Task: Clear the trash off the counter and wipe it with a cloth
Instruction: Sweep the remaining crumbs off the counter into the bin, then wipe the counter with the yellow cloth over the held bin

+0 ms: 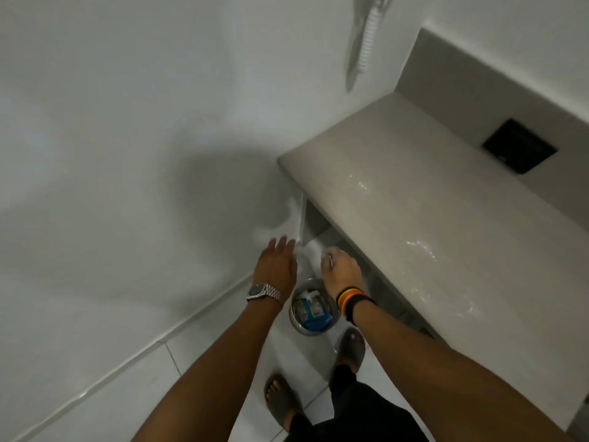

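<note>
The beige counter (414, 193) runs along the right, with wet streaks (420, 247) on its top. At its left end, below the edge, a blurred white sheet of paper or cloth (291, 215) hangs by the wall. My left hand (277, 266), with a metal watch on the wrist, is flat with its fingers apart at the sheet's lower edge. My right hand (341, 269), wearing wristbands, is closed on a white piece of the sheet (317, 248). Right below both hands on the floor stands a round metal bin (294, 315), holding blue and white trash (314, 312).
A white wall fills the left, meeting the white tiled floor (191, 355). A black square plate (519, 146) sits in the backsplash. A ribbed hose (366, 43) hangs on the wall at the top. My feet in grey slippers (350, 346) stand beside the bin.
</note>
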A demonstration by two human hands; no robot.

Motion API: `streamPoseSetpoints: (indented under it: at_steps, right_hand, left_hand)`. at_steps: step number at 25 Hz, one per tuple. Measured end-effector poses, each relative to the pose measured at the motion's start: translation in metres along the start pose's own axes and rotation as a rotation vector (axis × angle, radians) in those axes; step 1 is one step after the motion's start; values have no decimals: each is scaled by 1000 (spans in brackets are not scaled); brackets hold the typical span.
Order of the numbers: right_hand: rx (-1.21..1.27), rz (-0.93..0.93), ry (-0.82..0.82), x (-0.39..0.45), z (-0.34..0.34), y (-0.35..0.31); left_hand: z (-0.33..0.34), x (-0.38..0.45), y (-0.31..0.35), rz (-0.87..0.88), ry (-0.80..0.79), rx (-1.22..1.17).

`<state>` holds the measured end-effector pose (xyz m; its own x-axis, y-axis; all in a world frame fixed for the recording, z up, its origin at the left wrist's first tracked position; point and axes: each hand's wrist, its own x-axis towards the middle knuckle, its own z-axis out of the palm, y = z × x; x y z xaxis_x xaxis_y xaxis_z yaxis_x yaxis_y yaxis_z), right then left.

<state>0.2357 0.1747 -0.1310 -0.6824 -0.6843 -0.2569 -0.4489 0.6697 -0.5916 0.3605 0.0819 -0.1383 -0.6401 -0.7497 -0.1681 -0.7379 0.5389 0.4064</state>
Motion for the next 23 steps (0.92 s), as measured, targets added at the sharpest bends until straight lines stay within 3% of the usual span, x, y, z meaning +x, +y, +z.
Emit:
streamPoseSetpoints:
  at_steps: [4,9,16,23]
  right_hand:
    - [-64,-214,200,7,-55,-50]
    - [-360,-220,372,-11,-116,-29]
    - [-343,43,449,-53,-205,103]
    - [-285,258,532,-115,-312,307]
  left_hand:
    - [-66,28,33,247,156,202]
    - [-96,41,80,408,215,317]
    - [-40,17,215,607,179,306]
    - [99,-49,428,822,56,219]
